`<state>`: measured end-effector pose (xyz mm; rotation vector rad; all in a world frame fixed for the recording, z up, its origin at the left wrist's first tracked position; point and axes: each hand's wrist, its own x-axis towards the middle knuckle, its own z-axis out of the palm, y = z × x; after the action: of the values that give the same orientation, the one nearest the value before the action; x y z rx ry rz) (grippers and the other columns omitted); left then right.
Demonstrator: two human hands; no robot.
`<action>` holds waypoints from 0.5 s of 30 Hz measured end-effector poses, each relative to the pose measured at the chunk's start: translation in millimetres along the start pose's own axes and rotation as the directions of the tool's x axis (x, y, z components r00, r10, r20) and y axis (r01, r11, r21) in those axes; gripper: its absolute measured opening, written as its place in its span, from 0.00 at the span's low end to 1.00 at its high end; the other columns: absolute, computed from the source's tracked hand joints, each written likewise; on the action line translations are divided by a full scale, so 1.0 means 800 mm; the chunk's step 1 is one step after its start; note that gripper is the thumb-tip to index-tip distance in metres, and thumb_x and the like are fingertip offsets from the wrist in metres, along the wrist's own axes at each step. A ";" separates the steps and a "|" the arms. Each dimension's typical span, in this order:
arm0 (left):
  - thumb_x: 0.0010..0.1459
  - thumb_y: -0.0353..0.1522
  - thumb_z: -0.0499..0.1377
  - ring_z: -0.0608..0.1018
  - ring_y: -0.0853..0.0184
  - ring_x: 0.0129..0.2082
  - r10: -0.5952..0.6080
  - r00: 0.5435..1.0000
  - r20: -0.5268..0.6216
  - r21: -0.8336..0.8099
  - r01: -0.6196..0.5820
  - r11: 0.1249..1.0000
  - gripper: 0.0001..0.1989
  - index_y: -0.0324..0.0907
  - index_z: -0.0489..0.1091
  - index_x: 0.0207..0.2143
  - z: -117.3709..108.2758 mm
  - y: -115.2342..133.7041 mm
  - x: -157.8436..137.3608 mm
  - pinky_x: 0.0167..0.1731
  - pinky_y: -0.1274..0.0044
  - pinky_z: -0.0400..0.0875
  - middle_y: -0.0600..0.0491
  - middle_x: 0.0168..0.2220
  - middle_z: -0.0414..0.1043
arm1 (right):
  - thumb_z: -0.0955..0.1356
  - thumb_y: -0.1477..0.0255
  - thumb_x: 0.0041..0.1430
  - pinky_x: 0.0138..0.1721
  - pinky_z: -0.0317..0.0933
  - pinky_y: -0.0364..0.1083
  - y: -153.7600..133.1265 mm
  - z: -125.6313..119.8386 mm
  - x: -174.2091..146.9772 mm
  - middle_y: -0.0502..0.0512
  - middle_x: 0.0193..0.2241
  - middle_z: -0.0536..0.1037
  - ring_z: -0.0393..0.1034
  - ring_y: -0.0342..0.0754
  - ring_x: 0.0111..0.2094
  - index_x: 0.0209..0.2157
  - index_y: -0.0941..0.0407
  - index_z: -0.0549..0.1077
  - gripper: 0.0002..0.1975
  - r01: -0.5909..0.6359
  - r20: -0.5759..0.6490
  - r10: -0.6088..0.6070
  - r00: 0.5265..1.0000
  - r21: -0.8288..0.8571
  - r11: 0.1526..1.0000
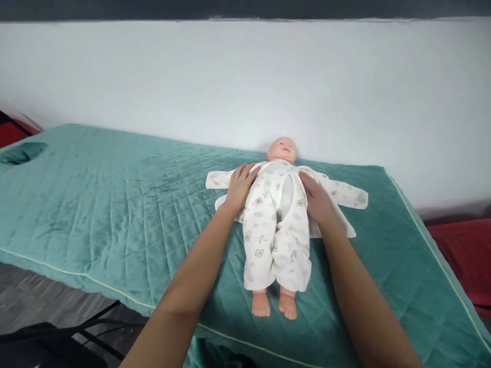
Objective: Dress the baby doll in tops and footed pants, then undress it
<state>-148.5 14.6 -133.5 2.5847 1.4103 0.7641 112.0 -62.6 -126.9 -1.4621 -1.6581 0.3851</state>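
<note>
A baby doll point(282, 151) lies on its back with its head toward the wall and bare feet toward me. White printed open-crotch trousers point(259, 240) cover its legs and reach up to its chest. A matching white shirt point(347, 194) spreads out behind it, sleeves stretched to both sides. My left hand point(241, 186) rests at the doll's side on the left, fingers extended against the upper trousers and shirt. On the other side, my right hand point(317, 200) touches the trousers' upper edge, its fingers stretched out and partly hidden.
The doll lies on a green quilted bed cover point(115, 204) with a round hole point(25, 152) at the far left. A white wall point(245, 87) runs along the back. Red seats point(464, 255) stand past the right edge; black chair parts point(49, 342) are at the lower left.
</note>
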 end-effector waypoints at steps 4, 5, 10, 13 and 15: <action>0.66 0.30 0.51 0.47 0.53 0.73 0.018 1.000 0.003 0.041 -0.018 0.999 0.30 0.47 0.53 0.70 0.002 -0.002 -0.014 0.69 0.56 0.48 0.46 0.72 0.50 | 0.64 0.69 0.61 0.63 0.59 0.59 0.000 0.002 -0.023 0.63 0.58 0.73 0.66 0.58 0.59 0.56 0.56 0.74 0.23 -0.074 -0.119 0.067 0.991 -0.051 0.996; 0.66 0.30 0.51 0.46 0.53 0.74 0.012 1.000 -0.007 0.029 -0.012 1.000 0.29 0.46 0.54 0.69 0.002 -0.001 -0.017 0.70 0.56 0.48 0.46 0.72 0.50 | 0.65 0.69 0.60 0.60 0.62 0.59 0.001 0.002 -0.023 0.63 0.55 0.75 0.69 0.58 0.56 0.54 0.55 0.74 0.21 -0.118 -0.122 0.114 0.986 -0.026 0.993; 0.66 0.31 0.51 0.53 0.54 0.70 -0.027 0.985 -0.168 -0.076 0.014 0.997 0.22 0.47 0.63 0.62 -0.004 0.016 -0.022 0.68 0.60 0.52 0.46 0.68 0.56 | 0.67 0.65 0.58 0.51 0.67 0.61 -0.004 -0.006 -0.017 0.58 0.40 0.81 0.75 0.57 0.42 0.44 0.54 0.75 0.13 -0.377 -0.021 0.383 0.923 0.141 0.916; 0.64 0.30 0.52 0.66 0.57 0.59 -0.058 0.973 -0.223 -0.247 0.001 0.969 0.18 0.42 0.66 0.56 -0.009 0.032 -0.022 0.62 0.64 0.60 0.43 0.58 0.65 | 0.69 0.64 0.56 0.56 0.64 0.60 -0.023 -0.016 -0.018 0.59 0.43 0.82 0.74 0.59 0.49 0.41 0.54 0.78 0.13 -0.349 0.060 0.345 0.937 0.232 0.908; 0.62 0.29 0.52 0.70 0.60 0.52 -0.099 0.974 -0.202 -0.402 0.009 0.915 0.16 0.40 0.66 0.52 -0.009 0.040 -0.023 0.57 0.68 0.65 0.43 0.51 0.67 | 0.70 0.62 0.54 0.59 0.63 0.58 -0.036 -0.021 -0.020 0.59 0.46 0.82 0.72 0.60 0.53 0.42 0.53 0.78 0.15 -0.325 0.094 0.312 0.945 0.336 0.884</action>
<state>-136.1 -19.7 -124.0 2.1921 1.2117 1.2167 105.4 -89.6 -102.9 -1.4585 -1.2908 0.8504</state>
